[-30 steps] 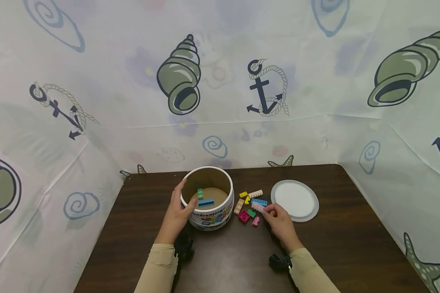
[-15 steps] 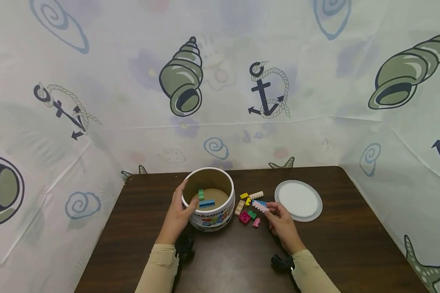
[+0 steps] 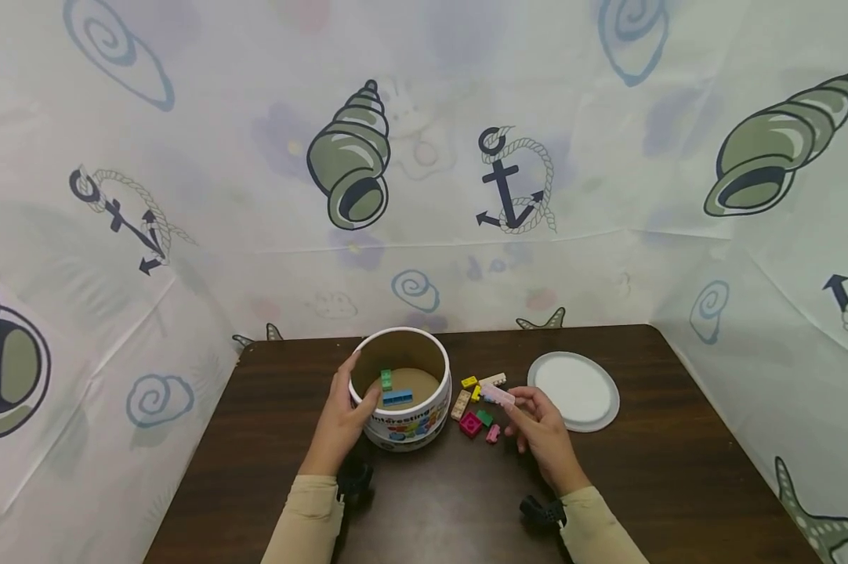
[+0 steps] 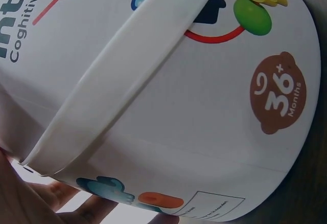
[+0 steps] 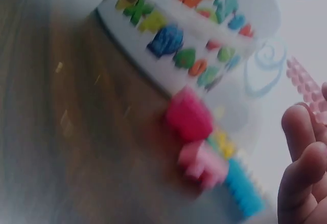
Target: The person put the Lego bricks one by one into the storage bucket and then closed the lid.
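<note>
My left hand [image 3: 339, 407] holds the white printed bucket [image 3: 410, 423] at its left side, with the thumb at the front rim. In the left wrist view, fingers [image 4: 92, 208] lie along the wall of the bucket and a white strap [image 4: 117, 75] crosses it. Inside the bucket are a green brick [image 3: 385, 381] and a blue brick [image 3: 398, 398]. My right hand [image 3: 544, 431] pinches a long pale pink building brick [image 3: 498, 394] by one end, over the loose bricks. The studs of this pink brick [image 5: 306, 88] show in the right wrist view.
Several loose bricks lie right of the bucket, among them a magenta brick [image 3: 470, 424], a small pink brick [image 3: 493, 434], a tan brick [image 3: 461, 405] and a yellow brick [image 3: 469, 382]. A round white lid [image 3: 575, 392] lies on the dark wooden table [image 3: 438, 509], behind the right hand.
The right hand has lifted the pale pink brick up off the loose bricks. The left hand has kept its hold on the bucket. The head view has shifted slightly.
</note>
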Available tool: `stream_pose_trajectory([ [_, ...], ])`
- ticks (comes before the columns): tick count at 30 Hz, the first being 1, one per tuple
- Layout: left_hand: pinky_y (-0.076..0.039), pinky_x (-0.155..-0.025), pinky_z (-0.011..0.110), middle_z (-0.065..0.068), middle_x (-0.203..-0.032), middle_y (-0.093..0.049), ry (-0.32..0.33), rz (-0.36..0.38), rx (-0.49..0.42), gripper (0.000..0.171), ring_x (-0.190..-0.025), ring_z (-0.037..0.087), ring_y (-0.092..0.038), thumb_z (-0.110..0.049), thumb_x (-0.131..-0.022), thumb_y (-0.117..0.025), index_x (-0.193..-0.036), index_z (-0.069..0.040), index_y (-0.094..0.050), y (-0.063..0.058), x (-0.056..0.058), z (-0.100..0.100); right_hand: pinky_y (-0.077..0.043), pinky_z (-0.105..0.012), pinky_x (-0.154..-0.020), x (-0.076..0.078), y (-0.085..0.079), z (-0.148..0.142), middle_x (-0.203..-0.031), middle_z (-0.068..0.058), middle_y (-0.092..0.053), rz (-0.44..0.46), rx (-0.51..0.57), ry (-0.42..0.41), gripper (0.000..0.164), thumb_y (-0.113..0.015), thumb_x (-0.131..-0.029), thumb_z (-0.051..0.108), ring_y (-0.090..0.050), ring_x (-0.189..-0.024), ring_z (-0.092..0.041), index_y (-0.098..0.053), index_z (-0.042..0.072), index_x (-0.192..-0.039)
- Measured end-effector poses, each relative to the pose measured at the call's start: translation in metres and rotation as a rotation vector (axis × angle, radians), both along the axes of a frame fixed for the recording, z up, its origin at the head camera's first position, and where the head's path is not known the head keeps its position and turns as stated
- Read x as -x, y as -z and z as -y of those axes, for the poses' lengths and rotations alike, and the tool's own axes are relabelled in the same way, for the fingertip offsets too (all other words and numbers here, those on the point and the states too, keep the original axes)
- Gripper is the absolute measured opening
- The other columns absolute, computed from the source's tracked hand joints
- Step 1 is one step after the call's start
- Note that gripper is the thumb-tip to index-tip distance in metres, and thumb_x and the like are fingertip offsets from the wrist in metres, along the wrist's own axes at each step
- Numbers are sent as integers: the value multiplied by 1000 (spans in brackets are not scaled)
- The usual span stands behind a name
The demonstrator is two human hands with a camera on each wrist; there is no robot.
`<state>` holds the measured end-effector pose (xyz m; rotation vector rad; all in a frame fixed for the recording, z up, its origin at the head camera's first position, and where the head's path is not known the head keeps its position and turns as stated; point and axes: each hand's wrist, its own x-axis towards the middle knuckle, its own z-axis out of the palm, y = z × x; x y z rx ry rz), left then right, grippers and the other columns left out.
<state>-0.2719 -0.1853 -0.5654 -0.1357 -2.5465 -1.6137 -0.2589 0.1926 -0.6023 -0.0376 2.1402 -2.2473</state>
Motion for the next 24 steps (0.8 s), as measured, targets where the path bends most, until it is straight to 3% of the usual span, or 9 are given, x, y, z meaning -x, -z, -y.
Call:
stream_pose_trajectory([
  [7, -41, -118, 74, 9, -176, -27, -7, -8, -2, 81, -154, 48, -43, -44, -105, -70, -172, -43, -24, -1, -8, -2, -51, -25, -52, 0, -45, 21, -100, -4, -64, -52, 96, -87, 48, -73, -105, 36, -60, -69, -17, -60, 6, -140],
  [16, -41, -118, 73, 10, -176, -28, -5, -4, -8, 82, -153, 47, -44, -43, -105, -70, -172, -40, -24, -2, -15, -8, -50, -26, -50, 10, -78, 69, -100, -8, -63, -182, 272, -286, 49, -61, -112, 36, -60, -69, -16, -54, 1, -145],
  [19, -41, -117, 73, 11, -176, -28, -16, -13, 1, 82, -153, 46, -44, -42, -105, -71, -172, -40, -24, -3, -19, -9, -46, -24, -48, 22, -88, 88, -93, -4, -61, -159, 365, -306, 38, -59, -113, 33, -56, -64, -13, -53, 6, -138],
  [22, -41, -117, 74, 11, -175, -29, -35, -21, 4, 82, -152, 46, -46, -40, -105, -71, -172, -41, -25, -4, -20, -10, -38, -22, -46, 38, -100, 107, -85, 1, -57, -118, 446, -299, 17, -53, -114, 30, -47, -58, -10, -52, 14, -122],
  [24, -41, -117, 74, 10, -175, -30, -35, -15, 0, 81, -151, 46, -46, -40, -105, -71, -171, -42, -25, -3, -20, -12, -33, -22, -46, 50, -107, 117, -82, 3, -54, -108, 493, -280, 12, -50, -114, 28, -43, -56, -9, -52, 16, -113],
])
